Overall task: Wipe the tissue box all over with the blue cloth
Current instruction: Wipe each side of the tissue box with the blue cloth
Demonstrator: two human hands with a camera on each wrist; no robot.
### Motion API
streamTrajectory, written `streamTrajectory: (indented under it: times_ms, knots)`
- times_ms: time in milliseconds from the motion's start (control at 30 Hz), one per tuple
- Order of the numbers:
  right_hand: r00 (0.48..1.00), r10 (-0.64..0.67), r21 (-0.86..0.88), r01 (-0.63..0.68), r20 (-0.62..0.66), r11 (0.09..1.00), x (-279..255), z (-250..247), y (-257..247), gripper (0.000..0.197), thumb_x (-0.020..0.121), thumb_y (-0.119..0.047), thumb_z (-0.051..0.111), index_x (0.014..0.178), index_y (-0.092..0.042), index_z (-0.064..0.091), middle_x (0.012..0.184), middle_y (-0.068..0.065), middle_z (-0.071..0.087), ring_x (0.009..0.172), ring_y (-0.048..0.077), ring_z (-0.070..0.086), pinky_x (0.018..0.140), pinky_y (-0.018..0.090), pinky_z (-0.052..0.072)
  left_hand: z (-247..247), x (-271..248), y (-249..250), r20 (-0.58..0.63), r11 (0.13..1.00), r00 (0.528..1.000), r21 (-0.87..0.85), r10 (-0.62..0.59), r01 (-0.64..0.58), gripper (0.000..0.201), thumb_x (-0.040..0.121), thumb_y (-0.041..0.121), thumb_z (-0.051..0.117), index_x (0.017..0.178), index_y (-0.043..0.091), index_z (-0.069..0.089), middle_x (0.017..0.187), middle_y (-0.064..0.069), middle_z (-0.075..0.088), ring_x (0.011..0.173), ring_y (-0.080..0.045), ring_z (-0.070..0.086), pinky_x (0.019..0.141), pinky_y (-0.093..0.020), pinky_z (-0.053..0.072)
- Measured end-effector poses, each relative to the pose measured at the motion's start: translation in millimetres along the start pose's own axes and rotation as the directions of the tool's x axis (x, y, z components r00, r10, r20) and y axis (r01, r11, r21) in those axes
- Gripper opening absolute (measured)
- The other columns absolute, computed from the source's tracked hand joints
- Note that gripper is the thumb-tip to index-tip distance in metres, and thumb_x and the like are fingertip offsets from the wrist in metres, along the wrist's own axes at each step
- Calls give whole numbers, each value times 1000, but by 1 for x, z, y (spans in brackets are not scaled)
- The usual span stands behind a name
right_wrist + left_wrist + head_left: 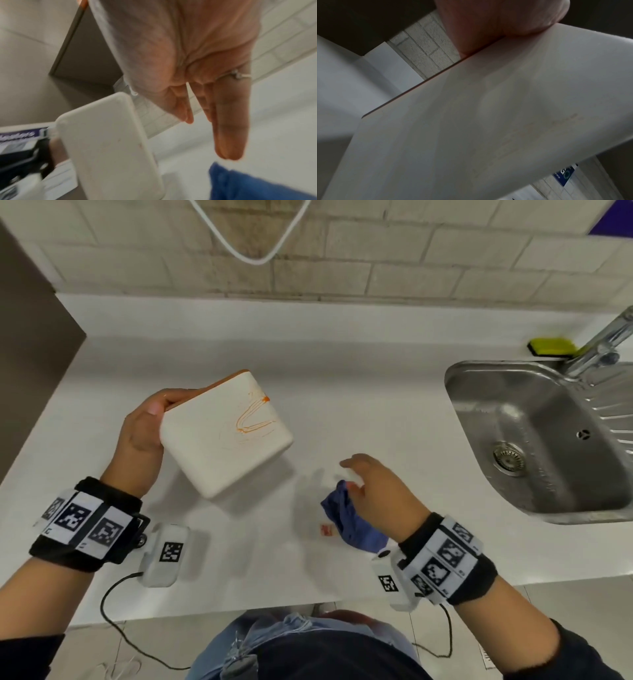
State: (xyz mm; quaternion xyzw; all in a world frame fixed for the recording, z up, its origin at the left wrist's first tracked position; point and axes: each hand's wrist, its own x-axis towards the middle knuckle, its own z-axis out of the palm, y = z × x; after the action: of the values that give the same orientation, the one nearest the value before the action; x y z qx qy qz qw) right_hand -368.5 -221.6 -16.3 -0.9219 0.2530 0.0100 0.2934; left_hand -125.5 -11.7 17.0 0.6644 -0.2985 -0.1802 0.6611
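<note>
gripping the tissue box (226,433) with my left hand (144,433), i hold it tilted above the white surface (342,364), thumb on its orange-edged top, the rest of my fingers hidden behind it. orange smears mark the white face turned up toward me. my right hand (380,494) hangs over the surface just right of the box, fingers (229,135) straight and loose, holding nothing. the blue cloth (349,522) lies crumpled on the surface right under that palm; i cannot tell if it touches my hand. a steel sink (534,446) sits to the right, with a green sponge (551,347) behind it by the tap (599,344).
</note>
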Motion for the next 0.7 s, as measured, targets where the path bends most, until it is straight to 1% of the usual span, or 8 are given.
streamTrajectory:
  times_ms: [67,200,267,333,400,467,567,700]
  knots:
    - [998,-39,7,39,-50,999,-1,-9,16,39,92,-2,46,129,-14,48,139,8,44,116,27,51,96,27,38,1,-1,1,-4,1000,1000,-1,1,-1,65,88,-11,31,85,40,71,93,25,72,88,2,64,76,-16,51]
    - [925,-127,-243,223,357,944,-7,4,51,72,84,-17,60,145,-24,23,155,4,17,133,29,27,109,38,29,7,-6,7,-20,1000,1000,-24,-7,6,70,92,-14,28,83,39,72,91,25,73,86,4,65,74,-13,51]
    - [904,-145,-283,273,403,919,-9,23,55,84,82,-34,67,147,-26,14,157,4,9,128,31,29,107,41,33,10,-6,8,-45,999,999,-38,-7,5,68,91,-14,29,79,36,73,86,25,73,82,5,66,70,-11,51]
    - [928,-142,-269,243,345,932,-7,43,55,78,82,-33,68,145,-27,22,155,6,15,118,34,36,103,45,37,13,-5,9,-40,999,999,-43,-27,25,68,90,-14,31,76,37,73,83,25,73,80,5,66,69,-10,51]
    - [949,-179,-74,204,260,976,-3,52,53,64,80,-23,72,137,-24,42,143,10,35,110,32,43,102,48,37,13,-5,9,-35,998,999,-47,-33,32,65,89,-11,35,74,39,74,81,26,73,78,6,66,68,-10,51]
    - [975,-194,204,170,106,964,1,42,44,49,76,-7,74,121,-13,56,116,2,51,103,13,53,97,45,42,13,-5,11,-39,999,999,-19,-33,32,48,84,3,45,73,40,74,79,27,73,77,7,65,68,-10,50]
    - [984,-171,531,169,-46,830,3,-5,5,48,72,2,69,114,-13,51,112,-10,56,99,-9,55,92,24,45,12,-5,13,-5,999,999,-11,-33,33,30,73,35,45,79,40,73,85,26,73,82,5,65,73,-14,50]
    - [869,-353,632,494,-346,597,1,-65,-73,50,71,-9,59,117,-17,43,118,-5,51,114,6,52,96,17,40,8,-8,7,2,996,999,69,-47,47,29,93,22,37,95,25,66,92,11,70,85,3,63,85,-26,49]
